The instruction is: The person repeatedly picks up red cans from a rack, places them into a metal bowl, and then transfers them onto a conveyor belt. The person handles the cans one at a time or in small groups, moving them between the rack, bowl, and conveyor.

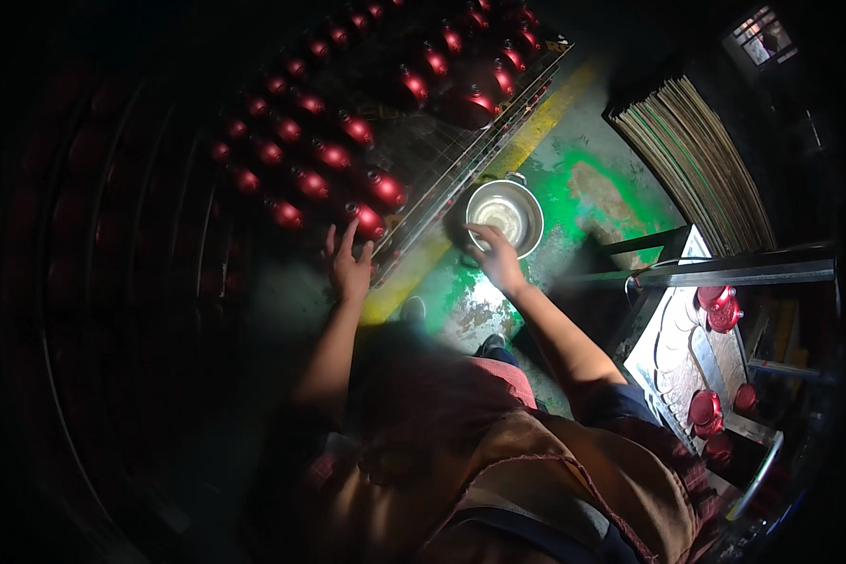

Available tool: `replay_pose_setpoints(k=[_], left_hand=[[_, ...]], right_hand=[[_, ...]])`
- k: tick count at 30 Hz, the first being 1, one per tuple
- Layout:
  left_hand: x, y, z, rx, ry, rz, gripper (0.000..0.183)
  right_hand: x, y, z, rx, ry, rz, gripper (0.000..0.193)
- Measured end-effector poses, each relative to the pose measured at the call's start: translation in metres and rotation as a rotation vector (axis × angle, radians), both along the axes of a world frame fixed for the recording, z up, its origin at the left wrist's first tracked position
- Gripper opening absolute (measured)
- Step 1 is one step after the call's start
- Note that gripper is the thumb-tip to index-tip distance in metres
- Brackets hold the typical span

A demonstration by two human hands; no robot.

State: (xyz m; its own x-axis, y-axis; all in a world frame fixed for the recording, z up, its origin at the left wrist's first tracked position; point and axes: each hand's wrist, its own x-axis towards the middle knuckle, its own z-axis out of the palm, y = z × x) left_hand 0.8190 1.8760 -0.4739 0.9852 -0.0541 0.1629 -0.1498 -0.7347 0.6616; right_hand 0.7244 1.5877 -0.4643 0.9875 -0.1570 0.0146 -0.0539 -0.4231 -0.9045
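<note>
My left hand (351,271) is open with its fingers spread, next to the nearest red glossy rounded piece (364,221) on the rack. Whether its fingertips touch that piece I cannot tell. My right hand (498,258) is open too, fingers stretched leftward across the lower rim of a round silver metal pot (532,209). Contact between those fingers and the pot cannot be made out. The pot shows its inside, with a small loop handle at its far edge. Several more red rounded pieces (332,153), with small knobs on top, stand in rows beyond my left hand.
A wire-edged rack (442,188) runs diagonally beside a yellow floor stripe (547,117). A tall stack of thin sheets (696,155) stands at the right. Nearer, a lit table (669,343) with a dark metal frame holds red pieces (705,411). Much of the left is dark.
</note>
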Motion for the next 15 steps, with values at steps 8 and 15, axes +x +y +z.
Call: replay_pose_setpoints(k=[8,15], left_hand=[[0.047,-0.035,-0.035,0.029,-0.166,0.083,0.073],[0.047,-0.024,-0.055,-0.018,-0.19,0.209,0.05]], right_hand=[[0.187,0.113,-0.032,-0.472,-0.104,0.235,0.053],[0.199,0.097,-0.054,-0.381,-0.158,0.147,0.056]])
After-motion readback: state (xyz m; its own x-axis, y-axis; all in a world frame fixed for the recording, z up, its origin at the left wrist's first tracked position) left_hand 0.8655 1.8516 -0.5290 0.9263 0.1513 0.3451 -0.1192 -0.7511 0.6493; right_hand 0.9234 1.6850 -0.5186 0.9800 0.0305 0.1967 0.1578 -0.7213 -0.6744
